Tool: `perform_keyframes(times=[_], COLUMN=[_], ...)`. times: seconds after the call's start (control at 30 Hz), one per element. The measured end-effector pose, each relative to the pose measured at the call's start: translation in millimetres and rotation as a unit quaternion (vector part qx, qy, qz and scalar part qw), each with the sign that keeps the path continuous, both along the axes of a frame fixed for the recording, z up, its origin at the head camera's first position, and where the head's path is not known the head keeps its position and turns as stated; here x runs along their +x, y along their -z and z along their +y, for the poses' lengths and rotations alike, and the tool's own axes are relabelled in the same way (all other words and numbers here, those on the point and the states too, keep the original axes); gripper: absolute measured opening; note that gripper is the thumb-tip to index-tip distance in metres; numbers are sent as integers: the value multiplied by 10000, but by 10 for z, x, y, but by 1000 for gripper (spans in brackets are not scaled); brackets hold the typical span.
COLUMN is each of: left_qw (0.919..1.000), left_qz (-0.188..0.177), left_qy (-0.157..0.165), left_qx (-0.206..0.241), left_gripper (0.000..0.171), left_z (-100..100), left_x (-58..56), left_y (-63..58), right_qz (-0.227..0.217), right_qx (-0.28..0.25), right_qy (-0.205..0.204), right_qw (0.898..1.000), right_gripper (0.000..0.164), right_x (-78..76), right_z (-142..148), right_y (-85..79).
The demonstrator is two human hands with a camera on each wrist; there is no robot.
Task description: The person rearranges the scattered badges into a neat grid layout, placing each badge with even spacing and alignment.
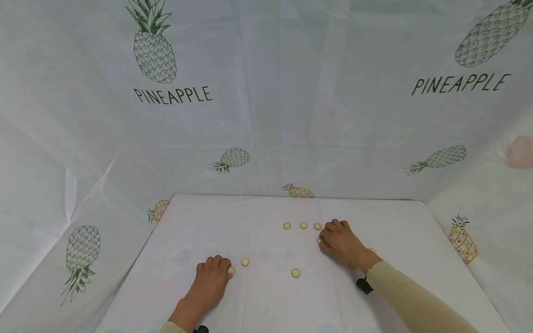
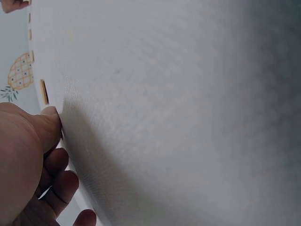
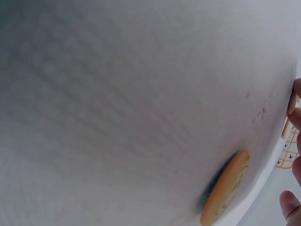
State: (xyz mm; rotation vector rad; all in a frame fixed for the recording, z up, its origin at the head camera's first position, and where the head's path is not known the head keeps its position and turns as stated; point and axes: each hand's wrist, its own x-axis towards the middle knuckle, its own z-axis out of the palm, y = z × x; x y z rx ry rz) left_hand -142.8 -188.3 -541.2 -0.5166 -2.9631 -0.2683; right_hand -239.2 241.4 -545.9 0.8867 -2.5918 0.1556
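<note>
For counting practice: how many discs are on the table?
9 discs: three in a row, one at the right hand, one at the left hand, one beside that, one alone between hands, two partly hidden by the right wrist. More may be hidden.

Head view softly lit; wrist views dimmer, tabletop (image 2: 178, 122) blurred, shading dark toward one edge.

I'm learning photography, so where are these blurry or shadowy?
Left wrist: white textured tabletop mostly blurry, shadow beside the left hand; right wrist: shadow along a round tan disc, upper-left corner dark; head: black PINEAPPLE lettering crisp.
</note>
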Motion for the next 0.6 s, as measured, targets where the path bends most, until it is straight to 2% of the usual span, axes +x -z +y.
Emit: perform_keyframes(times=[0.17, 0.43, 0.6], left_qw=[10000, 10000, 9999], left_qz=[-73, -65, -111], left_qy=[-49, -71, -108], left_qx=[9, 4, -63], left_gripper=[20, 21, 21], left_z=[-4, -3, -5], left_x=[-10, -18, -19], left_y=[4, 14, 25], right_qz=[52, -291, -302], right_qx=[8, 98, 121], right_qy=[7, 201, 285], right_qw=[10000, 9993, 9991], right_gripper=[12, 11, 12], right_x=[-8, 11, 20], right_z=[-3, -44, -62], right_y=[11, -32, -35])
